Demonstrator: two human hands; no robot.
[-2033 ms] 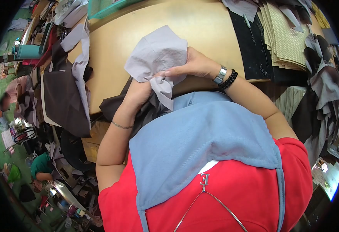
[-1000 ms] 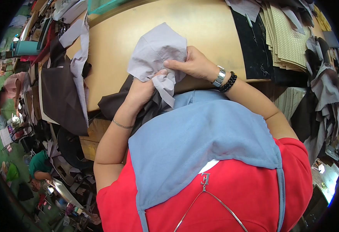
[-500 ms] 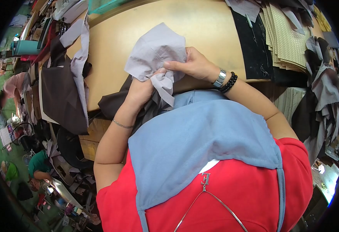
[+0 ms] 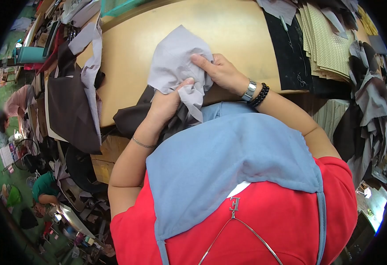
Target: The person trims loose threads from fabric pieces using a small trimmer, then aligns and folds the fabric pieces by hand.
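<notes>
A pale grey-lilac piece of fabric (image 4: 175, 53) is held up over the near edge of the work table (image 4: 242, 35). My left hand (image 4: 168, 100) grips its lower part, thumb pressed on top and a crumpled end hanging down beside the wrist. On the right side of the cloth, my right hand (image 4: 220, 73) pinches it, with the thumb on top and the other fingers partly hidden behind. Below my left hand, dark brown fabric (image 4: 134, 117) drapes over the table edge towards my lap.
Dark and grey cloth pieces (image 4: 72, 106) hang at the left. To the right are a black strip (image 4: 281, 48) with a pen-like tool (image 4: 284, 24), a stack of yellowish textured sheets (image 4: 326, 44) and a hanging heap of fabric (image 4: 372, 101). Other people work at the far left.
My right thumb has shifted up along the cloth, away from my left thumb. The fabric is drawn slightly to the right and its folds have changed. My left hand has moved a little right.
</notes>
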